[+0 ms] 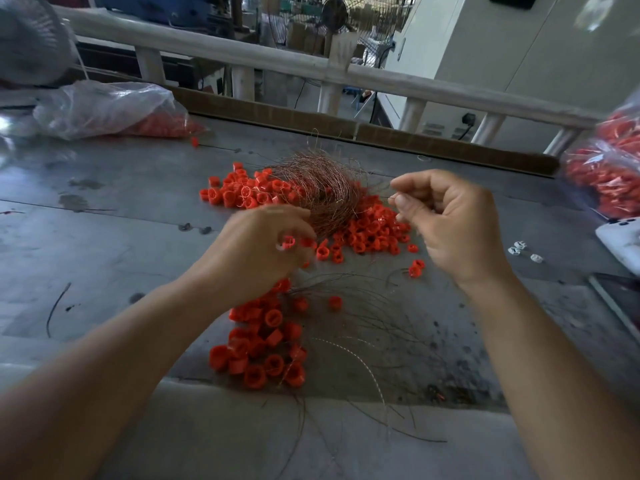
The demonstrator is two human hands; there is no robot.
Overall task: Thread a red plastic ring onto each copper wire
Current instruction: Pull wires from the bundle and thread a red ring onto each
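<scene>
A tangled bundle of copper wire (320,188) lies on the grey table (121,209), ringed by loose red plastic rings (374,230). My left hand (256,247) hovers just in front of the bundle and holds a red ring (288,242) in its curled fingertips; it is blurred. To the right, my right hand (446,220) pinches a thin copper wire (390,199) between thumb and forefinger. Closer to me lies a pile of red rings on wires (266,341), their wires fanning out to the right.
A clear bag of red rings (107,109) lies at the back left, and another bag of rings (606,178) at the right edge. A white device (623,240) and small white clips (519,249) sit at the right. A low board (381,133) borders the table's far edge.
</scene>
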